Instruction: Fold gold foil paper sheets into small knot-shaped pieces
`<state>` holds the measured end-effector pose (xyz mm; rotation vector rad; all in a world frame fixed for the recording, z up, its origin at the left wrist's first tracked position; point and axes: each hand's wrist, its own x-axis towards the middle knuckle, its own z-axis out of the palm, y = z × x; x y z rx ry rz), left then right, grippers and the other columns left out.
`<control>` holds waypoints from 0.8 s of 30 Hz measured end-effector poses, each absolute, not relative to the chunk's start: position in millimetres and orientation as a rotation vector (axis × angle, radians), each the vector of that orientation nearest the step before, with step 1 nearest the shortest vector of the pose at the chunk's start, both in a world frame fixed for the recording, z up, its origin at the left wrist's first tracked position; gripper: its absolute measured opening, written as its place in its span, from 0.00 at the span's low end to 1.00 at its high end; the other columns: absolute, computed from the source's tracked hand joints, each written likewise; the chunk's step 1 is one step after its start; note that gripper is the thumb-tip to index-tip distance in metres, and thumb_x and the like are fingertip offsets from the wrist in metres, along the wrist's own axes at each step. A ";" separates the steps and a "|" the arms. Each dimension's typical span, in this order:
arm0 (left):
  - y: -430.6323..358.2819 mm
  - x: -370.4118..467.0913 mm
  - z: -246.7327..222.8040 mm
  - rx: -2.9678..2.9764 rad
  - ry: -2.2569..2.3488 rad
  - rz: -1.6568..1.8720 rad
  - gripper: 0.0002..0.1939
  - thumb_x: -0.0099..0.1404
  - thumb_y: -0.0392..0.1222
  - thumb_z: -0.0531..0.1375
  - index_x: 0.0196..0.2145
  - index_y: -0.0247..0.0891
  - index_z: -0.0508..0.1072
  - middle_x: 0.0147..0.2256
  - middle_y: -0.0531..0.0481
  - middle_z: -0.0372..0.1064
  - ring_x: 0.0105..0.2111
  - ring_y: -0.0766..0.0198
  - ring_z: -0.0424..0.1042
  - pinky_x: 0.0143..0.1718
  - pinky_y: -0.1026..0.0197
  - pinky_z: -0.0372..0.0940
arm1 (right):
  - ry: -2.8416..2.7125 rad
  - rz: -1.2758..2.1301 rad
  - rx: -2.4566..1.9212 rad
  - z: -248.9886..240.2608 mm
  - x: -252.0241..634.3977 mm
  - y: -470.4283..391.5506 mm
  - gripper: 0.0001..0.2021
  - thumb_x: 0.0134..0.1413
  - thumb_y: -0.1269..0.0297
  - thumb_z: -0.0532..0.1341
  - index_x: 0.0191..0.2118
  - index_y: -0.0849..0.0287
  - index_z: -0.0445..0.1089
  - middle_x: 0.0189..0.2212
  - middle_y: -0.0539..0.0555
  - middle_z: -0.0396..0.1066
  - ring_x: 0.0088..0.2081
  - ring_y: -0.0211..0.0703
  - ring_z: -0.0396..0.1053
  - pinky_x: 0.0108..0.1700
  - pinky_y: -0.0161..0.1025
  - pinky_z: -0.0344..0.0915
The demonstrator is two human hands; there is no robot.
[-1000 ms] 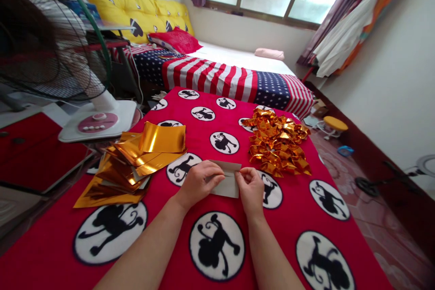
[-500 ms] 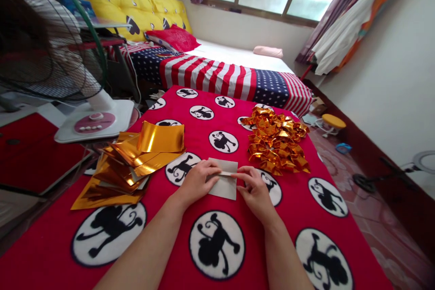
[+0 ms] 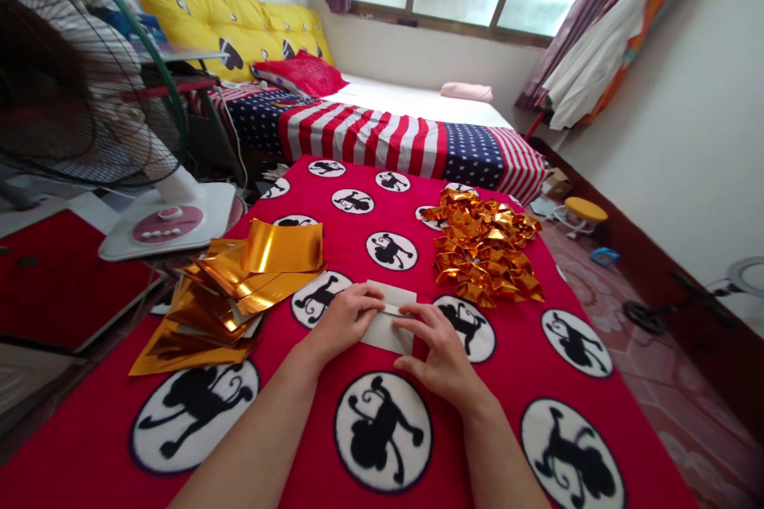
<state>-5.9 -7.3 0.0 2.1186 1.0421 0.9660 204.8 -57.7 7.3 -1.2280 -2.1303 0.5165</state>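
A pale paper sheet (image 3: 387, 337) lies on the red cloth with black monkey prints, a narrow folded ridge across its middle. My left hand (image 3: 349, 316) pinches the left end of that ridge between thumb and fingers. On the sheet's right side rests my right hand (image 3: 434, 346), its fingertips on the ridge and its thumb spread apart below. A loose stack of shiny gold sheets (image 3: 283, 248) lies to the left. To the right is a heap of folded gold foil pieces (image 3: 481, 246).
A fan with a white base (image 3: 196, 219) stands at the left, a person in striped sleeves behind it. A bed (image 3: 382, 99) is beyond the cloth. A yellow stool (image 3: 586, 210) stands on the floor at right.
My right hand has shifted slightly left over the paper, and its thumb has moved down and away from the fingers. My left hand stays at the ridge. The view has shifted slightly.
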 end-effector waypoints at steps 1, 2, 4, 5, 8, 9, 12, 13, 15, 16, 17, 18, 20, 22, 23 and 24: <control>-7.3 -5.8 0.4 2.146 1.042 0.958 0.13 0.64 0.31 0.55 0.39 0.39 0.79 0.42 0.45 0.73 0.44 0.60 0.71 0.48 0.57 0.65 | -2.133 0.506 -1.243 7.6 204.0 -57.9 0.23 0.43 0.69 0.70 0.48 0.48 0.72 0.51 0.54 0.67 0.52 0.52 0.63 0.53 0.50 0.63; -7.5 -6.0 1.4 2.182 1.044 0.944 0.13 0.64 0.31 0.54 0.39 0.39 0.79 0.40 0.45 0.72 0.43 0.60 0.70 0.48 0.57 0.65 | -2.128 0.491 -1.260 7.9 203.3 -57.9 0.21 0.46 0.71 0.68 0.48 0.49 0.72 0.51 0.55 0.68 0.52 0.52 0.64 0.52 0.50 0.63; -8.4 -7.9 5.4 2.258 1.043 0.896 0.14 0.65 0.32 0.54 0.39 0.40 0.79 0.38 0.45 0.72 0.41 0.59 0.70 0.46 0.57 0.65 | -2.115 0.469 -1.280 8.8 202.5 -58.3 0.18 0.50 0.74 0.64 0.47 0.50 0.72 0.50 0.55 0.68 0.52 0.50 0.64 0.52 0.49 0.63; -9.1 -9.8 8.0 2.289 1.038 0.867 0.14 0.65 0.32 0.54 0.40 0.40 0.79 0.38 0.45 0.72 0.41 0.59 0.70 0.46 0.56 0.65 | -2.117 0.465 -1.278 9.4 202.2 -58.7 0.17 0.50 0.73 0.63 0.46 0.50 0.72 0.50 0.55 0.69 0.52 0.50 0.64 0.52 0.49 0.63; -12.8 -19.0 16.0 2.341 0.984 0.767 0.13 0.61 0.37 0.60 0.43 0.43 0.78 0.42 0.45 0.71 0.44 0.57 0.69 0.48 0.55 0.65 | -2.161 0.464 -1.270 12.0 200.2 -61.6 0.19 0.47 0.67 0.67 0.48 0.50 0.71 0.53 0.55 0.68 0.53 0.53 0.63 0.52 0.51 0.63; -14.4 -22.6 17.9 2.347 0.953 0.734 0.15 0.58 0.39 0.64 0.44 0.43 0.78 0.45 0.44 0.70 0.45 0.56 0.69 0.49 0.54 0.65 | -2.172 0.460 -1.281 12.8 199.0 -62.8 0.20 0.46 0.66 0.68 0.48 0.49 0.71 0.53 0.56 0.67 0.54 0.54 0.62 0.52 0.52 0.62; -20.7 -30.7 18.8 2.355 0.904 0.667 0.23 0.53 0.38 0.68 0.48 0.45 0.76 0.51 0.44 0.68 0.50 0.53 0.68 0.53 0.51 0.64 | -2.169 0.441 -1.322 13.3 195.0 -65.6 0.21 0.45 0.68 0.68 0.48 0.50 0.70 0.55 0.56 0.67 0.56 0.55 0.61 0.53 0.53 0.61; -23.1 -31.9 17.6 2.363 0.912 0.661 0.23 0.54 0.37 0.67 0.49 0.45 0.75 0.52 0.44 0.68 0.51 0.53 0.67 0.55 0.51 0.63 | -2.165 0.437 -1.325 12.7 194.0 -65.9 0.20 0.46 0.69 0.67 0.47 0.51 0.70 0.55 0.56 0.66 0.56 0.55 0.61 0.53 0.53 0.61; -27.9 -32.1 13.8 2.389 0.947 0.681 0.21 0.57 0.34 0.63 0.50 0.44 0.74 0.54 0.44 0.67 0.53 0.54 0.67 0.56 0.50 0.63 | -2.159 0.427 -1.313 11.1 193.5 -65.6 0.18 0.46 0.72 0.64 0.46 0.52 0.70 0.55 0.56 0.67 0.56 0.53 0.62 0.54 0.51 0.61; -30.0 -31.5 11.7 2.406 0.961 0.705 0.20 0.59 0.33 0.61 0.49 0.44 0.74 0.54 0.44 0.68 0.53 0.54 0.66 0.56 0.50 0.63 | -2.154 0.421 -1.304 10.4 193.9 -65.2 0.18 0.46 0.73 0.63 0.45 0.52 0.70 0.55 0.55 0.67 0.56 0.53 0.62 0.54 0.51 0.61; -31.8 -30.7 9.9 2.421 0.968 0.732 0.19 0.60 0.32 0.59 0.49 0.43 0.74 0.54 0.44 0.68 0.54 0.55 0.67 0.56 0.50 0.63 | -2.151 0.418 -1.294 9.9 194.6 -64.8 0.17 0.47 0.74 0.62 0.45 0.52 0.70 0.54 0.55 0.68 0.55 0.52 0.63 0.54 0.51 0.61; -33.2 -29.9 8.5 2.434 0.969 0.757 0.19 0.61 0.31 0.58 0.48 0.43 0.75 0.54 0.44 0.68 0.54 0.55 0.66 0.56 0.49 0.63 | -2.152 0.418 -1.282 9.7 195.3 -64.6 0.17 0.47 0.74 0.61 0.44 0.52 0.70 0.54 0.55 0.68 0.55 0.51 0.63 0.54 0.50 0.61; -34.9 -28.8 7.4 2.449 0.960 0.782 0.18 0.61 0.31 0.58 0.48 0.43 0.75 0.54 0.43 0.68 0.54 0.54 0.66 0.57 0.48 0.63 | -2.155 0.418 -1.270 10.0 195.8 -64.8 0.17 0.47 0.73 0.62 0.44 0.52 0.70 0.54 0.55 0.68 0.55 0.52 0.64 0.55 0.50 0.61; -35.1 -28.4 8.2 2.446 0.954 0.784 0.18 0.60 0.33 0.60 0.48 0.43 0.75 0.54 0.43 0.68 0.54 0.53 0.67 0.56 0.47 0.63 | -2.155 0.406 -1.286 10.3 193.5 -66.1 0.18 0.46 0.71 0.63 0.45 0.52 0.70 0.55 0.55 0.68 0.56 0.53 0.63 0.55 0.51 0.61; -34.9 -28.3 9.1 2.439 0.956 0.785 0.18 0.59 0.34 0.61 0.48 0.43 0.75 0.54 0.43 0.69 0.54 0.53 0.67 0.56 0.47 0.64 | -2.152 0.392 -1.303 9.9 191.2 -66.9 0.18 0.45 0.71 0.64 0.45 0.53 0.70 0.55 0.56 0.67 0.56 0.53 0.63 0.55 0.52 0.61; -34.6 -28.3 9.9 2.432 0.958 0.788 0.18 0.59 0.35 0.62 0.48 0.44 0.75 0.53 0.43 0.69 0.53 0.53 0.67 0.55 0.47 0.64 | -2.148 0.374 -1.322 9.0 188.5 -67.7 0.19 0.44 0.72 0.63 0.45 0.53 0.70 0.56 0.56 0.67 0.57 0.54 0.62 0.56 0.52 0.60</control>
